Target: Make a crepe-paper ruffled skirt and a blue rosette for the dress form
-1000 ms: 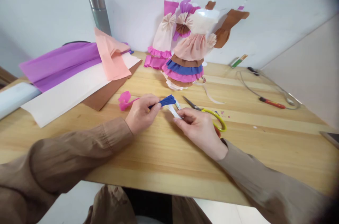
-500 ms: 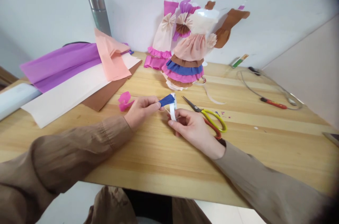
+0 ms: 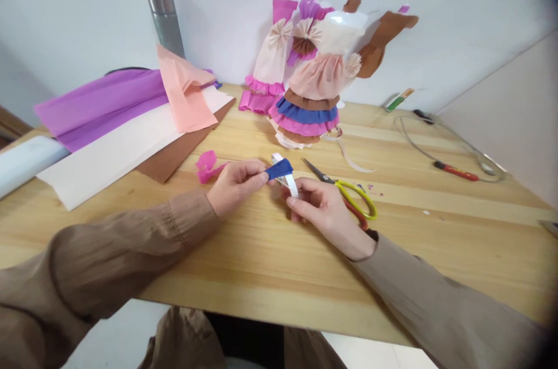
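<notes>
My left hand (image 3: 238,186) pinches a small gathered piece of blue crepe paper (image 3: 279,169) between thumb and fingers. The blue piece fans out a little toward its right end. My right hand (image 3: 317,209) is closed on a thin white ring that looks like a roll of tape (image 3: 293,185). Across the ring's near face lies the blue paper, so part of the ring is hidden. Right beside my right hand rest scissors (image 3: 325,176) with one yellow and one orange handle. A crumpled bright pink paper strip (image 3: 206,165) lies just beyond my left hand.
Doll-sized dress forms in paper dresses (image 3: 320,75) stand by the wall. At left lie purple (image 3: 104,101), white and peach paper sheets, near a metal flask (image 3: 164,20). Toward the right are a cable (image 3: 405,139), a red-handled tool (image 3: 455,171) and a green tube (image 3: 399,100).
The white ring has turned, showing more of its loop, and the blue paper now lies across it. Both hands have shifted slightly right in view. The whole view has shifted a little.
</notes>
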Demonstrator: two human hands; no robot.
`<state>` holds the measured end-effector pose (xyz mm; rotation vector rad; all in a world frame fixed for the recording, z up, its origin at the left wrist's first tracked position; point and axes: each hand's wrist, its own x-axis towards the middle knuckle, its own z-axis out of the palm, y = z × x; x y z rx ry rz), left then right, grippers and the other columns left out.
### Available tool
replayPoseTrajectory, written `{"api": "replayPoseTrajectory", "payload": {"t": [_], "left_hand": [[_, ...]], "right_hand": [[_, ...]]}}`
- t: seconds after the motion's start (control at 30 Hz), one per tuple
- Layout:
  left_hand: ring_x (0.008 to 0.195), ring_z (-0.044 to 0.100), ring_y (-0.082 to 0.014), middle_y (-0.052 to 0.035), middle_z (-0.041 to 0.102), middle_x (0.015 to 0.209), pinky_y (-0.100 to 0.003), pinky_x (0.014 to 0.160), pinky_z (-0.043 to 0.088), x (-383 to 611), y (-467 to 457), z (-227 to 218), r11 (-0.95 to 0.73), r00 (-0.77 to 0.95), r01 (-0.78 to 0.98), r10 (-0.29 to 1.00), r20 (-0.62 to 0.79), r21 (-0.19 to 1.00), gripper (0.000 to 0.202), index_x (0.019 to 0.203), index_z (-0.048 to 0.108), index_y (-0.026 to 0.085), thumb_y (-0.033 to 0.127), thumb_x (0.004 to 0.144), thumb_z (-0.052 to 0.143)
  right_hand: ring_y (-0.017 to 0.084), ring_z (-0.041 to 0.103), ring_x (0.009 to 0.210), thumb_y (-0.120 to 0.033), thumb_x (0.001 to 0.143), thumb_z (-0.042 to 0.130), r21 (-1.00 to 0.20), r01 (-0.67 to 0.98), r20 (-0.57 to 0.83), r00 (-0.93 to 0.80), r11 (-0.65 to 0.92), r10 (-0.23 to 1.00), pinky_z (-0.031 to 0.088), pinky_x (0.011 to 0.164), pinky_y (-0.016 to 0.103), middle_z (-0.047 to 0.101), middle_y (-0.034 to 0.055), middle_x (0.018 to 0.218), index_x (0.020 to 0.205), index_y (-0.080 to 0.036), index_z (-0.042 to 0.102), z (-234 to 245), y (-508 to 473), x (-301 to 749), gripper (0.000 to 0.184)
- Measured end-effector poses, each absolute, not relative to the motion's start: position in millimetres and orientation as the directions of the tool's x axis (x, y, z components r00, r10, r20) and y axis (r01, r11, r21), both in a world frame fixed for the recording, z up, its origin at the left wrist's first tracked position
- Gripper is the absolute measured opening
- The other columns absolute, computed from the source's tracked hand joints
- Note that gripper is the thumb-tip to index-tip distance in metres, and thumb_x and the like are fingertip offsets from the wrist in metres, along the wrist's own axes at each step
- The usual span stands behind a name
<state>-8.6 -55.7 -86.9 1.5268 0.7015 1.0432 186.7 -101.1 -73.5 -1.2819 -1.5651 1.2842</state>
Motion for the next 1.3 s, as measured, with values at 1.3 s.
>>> {"api": "replayPoseTrajectory", "payload": {"t": [1.3], "left_hand": [[0.076,0.061,-0.0193,-0.0071,0.067,0.075,-0.035,0.075,0.048,-5,-53,-91,-0.571,0.285,0.520,0.817,0.501,0.636,0.025,0.066,0.060,0.017,0.019,0.087,0.047]], "right_hand": [[0.016,0.061,0.056,-0.030,0.090,0.054,-0.258,0.834,0.484,-0.326,0.489,0.812,0.040,0.053,0.028,0.070,0.0044,0.065,0.068,-0.019,0.066,-77,-104,187,0.028]]}}
